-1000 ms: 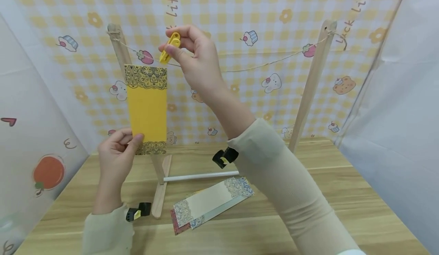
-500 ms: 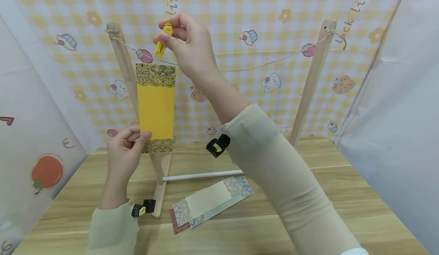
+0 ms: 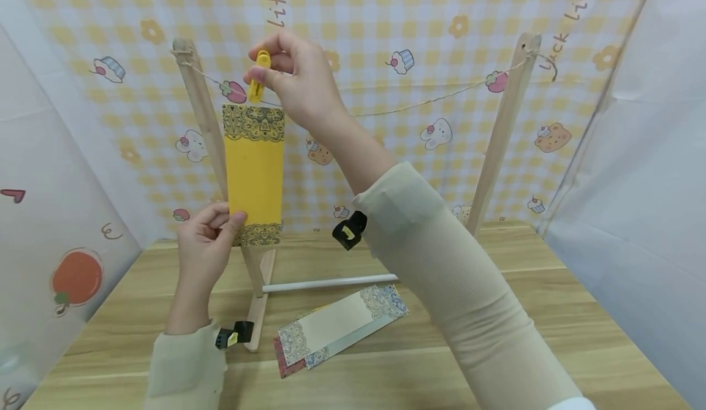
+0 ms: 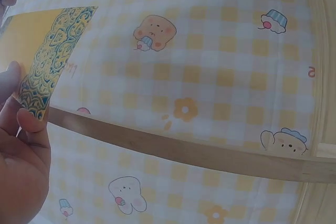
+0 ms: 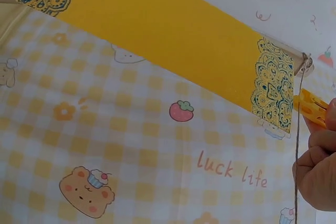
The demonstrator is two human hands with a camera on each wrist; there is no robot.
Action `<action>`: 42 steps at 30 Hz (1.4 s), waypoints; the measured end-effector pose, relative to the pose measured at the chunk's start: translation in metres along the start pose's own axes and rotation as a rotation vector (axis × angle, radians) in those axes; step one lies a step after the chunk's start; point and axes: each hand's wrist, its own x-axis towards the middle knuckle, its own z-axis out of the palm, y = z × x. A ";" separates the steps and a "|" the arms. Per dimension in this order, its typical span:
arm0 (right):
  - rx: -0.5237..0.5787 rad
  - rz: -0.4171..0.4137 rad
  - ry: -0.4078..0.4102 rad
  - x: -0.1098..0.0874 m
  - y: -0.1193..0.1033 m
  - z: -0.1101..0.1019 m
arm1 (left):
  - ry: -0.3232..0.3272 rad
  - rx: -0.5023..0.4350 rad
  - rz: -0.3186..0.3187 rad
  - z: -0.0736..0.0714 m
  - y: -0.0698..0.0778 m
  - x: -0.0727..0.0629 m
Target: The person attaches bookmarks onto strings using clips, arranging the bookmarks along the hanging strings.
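Note:
My left hand (image 3: pixel 206 244) pinches the lower left edge of a yellow card (image 3: pixel 255 177) with patterned bands at both ends, holding it upright. Between thumb and fingers of my right hand (image 3: pixel 309 82) is a yellow clothespin (image 3: pixel 259 78), its tip pointing down just above the card's top edge. A thin string (image 3: pixel 408 108) sags between two wooden posts and passes behind the right hand. The right wrist view has the clothespin (image 5: pixel 314 107) close to the string (image 5: pixel 298 150) and the card's patterned end (image 5: pixel 274 85); whether they touch, I cannot tell.
The string is tied to a left post (image 3: pixel 201 100) and a right post (image 3: pixel 502 140). A white rod (image 3: pixel 331 282) runs low from the left post's foot. Several patterned cards (image 3: pixel 336 330) lie overlapping on the wooden table (image 3: pixel 441 361). A checked cloth (image 3: pixel 375 171) hangs behind.
The left hand has carried the yellow card to the right, under the clothespin. The right hand has shifted left, and the clothespin has turned more upright, dipping toward the card in the last half second.

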 end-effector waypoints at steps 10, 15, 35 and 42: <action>-0.069 0.009 -0.046 0.002 0.000 0.001 | 0.012 0.005 0.000 0.000 -0.002 0.001; -0.098 0.004 -0.101 0.002 0.001 0.001 | 0.019 0.011 0.012 0.000 -0.002 0.002; -0.103 -0.033 -0.291 -0.006 0.008 -0.014 | 0.024 0.062 0.004 0.001 0.000 0.002; -0.110 -0.065 -0.249 -0.012 0.010 -0.023 | 0.000 0.060 -0.062 0.000 0.004 -0.001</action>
